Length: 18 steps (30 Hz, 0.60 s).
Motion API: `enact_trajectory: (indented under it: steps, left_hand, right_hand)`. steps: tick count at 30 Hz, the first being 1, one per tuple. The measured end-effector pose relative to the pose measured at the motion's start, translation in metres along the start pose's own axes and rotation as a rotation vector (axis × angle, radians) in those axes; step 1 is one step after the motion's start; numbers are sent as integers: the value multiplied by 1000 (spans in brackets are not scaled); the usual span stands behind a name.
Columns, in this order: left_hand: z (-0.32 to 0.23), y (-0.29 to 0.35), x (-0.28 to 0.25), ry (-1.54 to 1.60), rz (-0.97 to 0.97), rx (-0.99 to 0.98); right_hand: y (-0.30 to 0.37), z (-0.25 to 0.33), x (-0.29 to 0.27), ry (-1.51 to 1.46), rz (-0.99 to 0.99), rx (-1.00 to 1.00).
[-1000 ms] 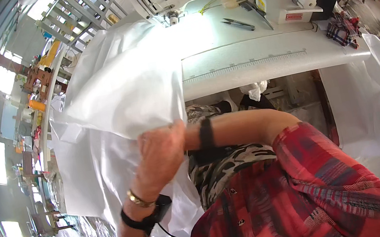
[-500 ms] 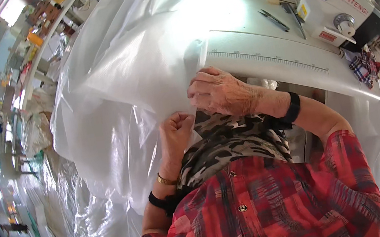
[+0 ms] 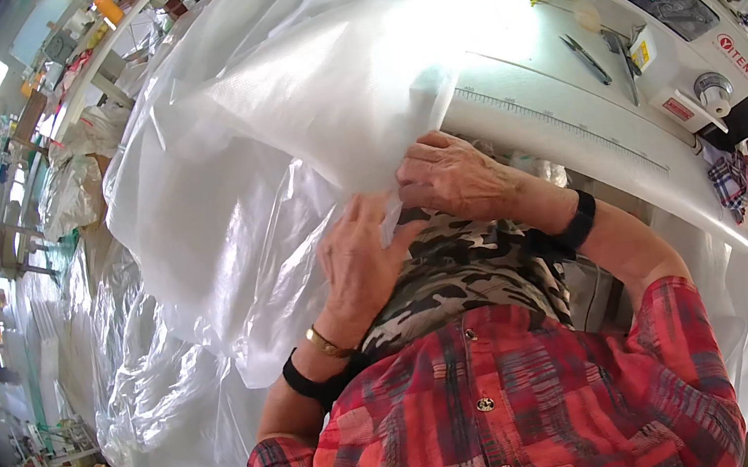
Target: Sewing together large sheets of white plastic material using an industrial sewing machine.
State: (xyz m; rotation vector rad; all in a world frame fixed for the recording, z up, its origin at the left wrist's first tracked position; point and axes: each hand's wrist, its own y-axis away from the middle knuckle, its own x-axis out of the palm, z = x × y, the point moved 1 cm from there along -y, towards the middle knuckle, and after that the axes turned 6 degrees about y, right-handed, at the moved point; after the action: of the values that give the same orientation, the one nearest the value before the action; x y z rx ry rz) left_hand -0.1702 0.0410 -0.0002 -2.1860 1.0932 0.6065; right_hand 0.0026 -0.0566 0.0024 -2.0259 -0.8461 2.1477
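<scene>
A large white translucent plastic sheet (image 3: pixel 274 121) lies in loose folds over the left of the table and hangs down beside my lap. My right hand (image 3: pixel 454 177) is closed on the sheet's near edge, just in front of the table; its fingertips are partly hidden. Lower and to the left, my left hand (image 3: pixel 360 254) is at the sheet's hanging edge, thumb apart from the fingers, its fingertips blurred. A sewing machine (image 3: pixel 717 23) with a lit blue display stands at the upper right, and its lamp glares on the sheet near the needle area.
On the machine table (image 3: pixel 561 100), a printed ruler strip runs along the front. Thread snips (image 3: pixel 585 59) and a dark slim tool (image 3: pixel 622 68) lie by the machine. A plaid cloth (image 3: pixel 733 178) hangs at the right corner. Crumpled clear plastic (image 3: pixel 158 371) piles up at left.
My left hand has risen and its closed fingers have loosened, with the thumb now apart. My right hand stays closed on the sheet edge. The view has shifted, moving the machine rightward in the picture.
</scene>
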Motion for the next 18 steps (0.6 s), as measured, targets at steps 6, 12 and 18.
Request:
enact_trajectory:
  steps: [6,12,18]
  left_hand:
    - [-6,6,5,-177,-115,225]
    - [-1,2,-4,-11,-50,134]
    - [-11,-12,-11,92,-47,198]
  right_hand:
    - [-5,4,5,86,-17,9]
    - [-8,-18,-9,25,-30,142]
    - [-8,-52,-17,-22,-91,214]
